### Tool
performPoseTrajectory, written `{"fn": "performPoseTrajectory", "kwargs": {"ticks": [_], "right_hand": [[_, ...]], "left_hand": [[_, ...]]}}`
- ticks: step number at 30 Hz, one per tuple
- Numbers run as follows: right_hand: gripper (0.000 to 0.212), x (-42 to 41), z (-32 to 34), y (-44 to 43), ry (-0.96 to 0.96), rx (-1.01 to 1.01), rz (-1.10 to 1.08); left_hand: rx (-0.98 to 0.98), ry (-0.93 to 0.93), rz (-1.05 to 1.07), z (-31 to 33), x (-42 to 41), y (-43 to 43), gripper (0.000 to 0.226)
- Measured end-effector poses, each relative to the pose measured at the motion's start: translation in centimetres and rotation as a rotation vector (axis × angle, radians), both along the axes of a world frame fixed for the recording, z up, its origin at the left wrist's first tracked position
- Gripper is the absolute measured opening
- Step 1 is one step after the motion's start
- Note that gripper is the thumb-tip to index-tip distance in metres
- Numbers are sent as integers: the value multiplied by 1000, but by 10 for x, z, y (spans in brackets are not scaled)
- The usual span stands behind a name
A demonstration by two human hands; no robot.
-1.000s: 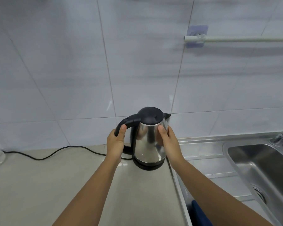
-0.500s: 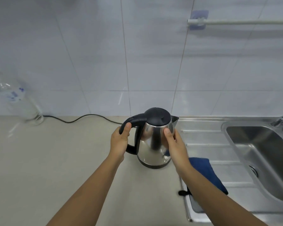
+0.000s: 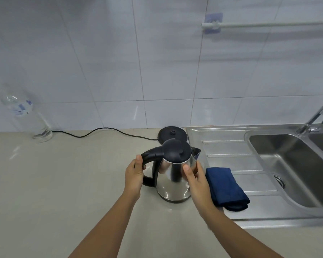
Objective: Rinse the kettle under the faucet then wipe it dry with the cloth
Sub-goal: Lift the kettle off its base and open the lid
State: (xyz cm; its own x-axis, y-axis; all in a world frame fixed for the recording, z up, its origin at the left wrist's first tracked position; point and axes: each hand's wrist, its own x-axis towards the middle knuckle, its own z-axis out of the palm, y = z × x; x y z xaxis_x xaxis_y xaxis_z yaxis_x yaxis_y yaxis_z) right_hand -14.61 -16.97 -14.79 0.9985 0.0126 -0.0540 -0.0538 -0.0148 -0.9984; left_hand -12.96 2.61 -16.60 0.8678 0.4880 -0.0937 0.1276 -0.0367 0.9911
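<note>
The kettle is off its base over the counter, left hand closed round the handle, right hand cupping the steel side, so the rinse seems about to begin: next, carry it right to the faucet, past the cloth

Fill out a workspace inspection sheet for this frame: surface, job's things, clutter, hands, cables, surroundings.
Surface: beige countertop adjoining steel drainboard.
Job's things: stainless steel kettle with black lid off its round black base; folded dark blue cloth on the drainboard; chrome faucet over steel sink basin.
Clutter: clear plastic bottle at the wall.
Hands: left hand grips the black handle; right hand steadies the kettle body.
Cables: black cord runs from base toward bottle.
Surroundings: white tiled wall, white rail.
</note>
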Motion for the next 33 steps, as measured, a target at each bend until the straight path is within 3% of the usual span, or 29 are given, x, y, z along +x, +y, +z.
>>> {"fn": "performPoseTrajectory", "kwargs": {"ticks": [4,8,10,15,17,22,25,27,31,33], "right_hand": [[32,-4,-2,-6,79,2,27],[28,-4,-5,-11,100,-20,58],[33,-5,-4,-13,108,-37,72],[82,-6,-10,-22,125,-91,154],[92,-4,-14,-24,136,-130,165],[105,-3,-14,-22,58,-144,129],[100,-4,-14,-18,44,-89,110],[93,-4,-18,-17,70,-95,101],[108,1,-24,-20,143,-107,135],[103,4,-24,-21,155,-125,149]], "left_hand": [[47,3,-33,-1,-7,-2,72],[96,-2,-77,1,-10,2,76],[116,13,-101,2,-11,5,66],[264,-6,-81,23,-13,8,29],[361,-75,-122,40,-9,4,24],[787,-243,-328,82,11,-27,61],[1002,-162,-479,90,25,-43,67],[1086,-101,-528,86,32,-49,70],[1148,-48,-469,77,35,-49,77],[1139,-24,-440,76,35,-48,80]]}}
